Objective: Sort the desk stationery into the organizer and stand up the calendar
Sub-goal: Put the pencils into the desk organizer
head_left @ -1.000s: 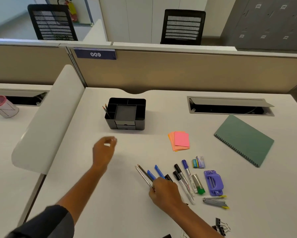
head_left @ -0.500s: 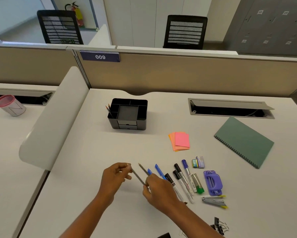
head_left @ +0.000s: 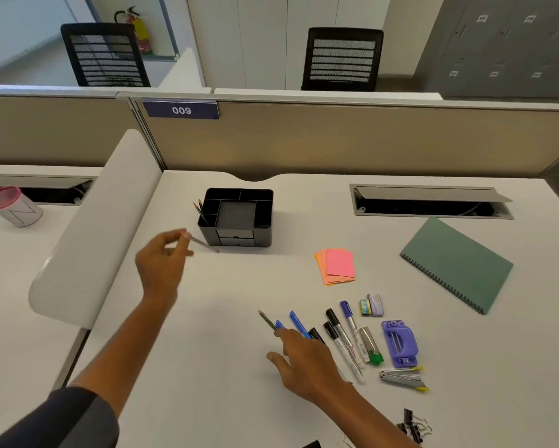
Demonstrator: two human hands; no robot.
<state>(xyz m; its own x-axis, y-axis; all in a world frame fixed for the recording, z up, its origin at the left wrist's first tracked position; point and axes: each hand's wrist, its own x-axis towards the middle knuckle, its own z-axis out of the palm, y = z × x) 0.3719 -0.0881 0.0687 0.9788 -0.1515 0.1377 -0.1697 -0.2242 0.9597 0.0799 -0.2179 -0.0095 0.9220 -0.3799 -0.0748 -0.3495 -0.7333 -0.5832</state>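
Observation:
A black organizer [head_left: 237, 218] stands on the white desk [head_left: 226, 292], with pencils in its left compartment. My left hand [head_left: 161, 263] pinches a grey pencil [head_left: 203, 244] just left of the organizer's front, above the desk. My right hand [head_left: 304, 357] rests on the row of stationery, its fingers touching a pencil [head_left: 267, 319] and blue pens [head_left: 299, 324]. Black and blue markers [head_left: 342, 337], a glue stick [head_left: 370, 345], a purple hole punch [head_left: 399, 342], a stapler [head_left: 402, 378], erasers [head_left: 372, 304] and pink sticky notes [head_left: 338, 265] lie around. The green calendar [head_left: 457, 263] lies flat at right.
Binder clips [head_left: 412, 423] lie near the front edge. A cable slot with an open flap [head_left: 430, 202] sits at the back right. A white divider [head_left: 87, 240] borders the desk's left side. A pink-rimmed cup [head_left: 11, 206] stands on the neighbouring desk.
My left hand took a grey pencil from the right hand near the pens and carried it up toward the organizer. My right hand dropped back onto the row of pens.

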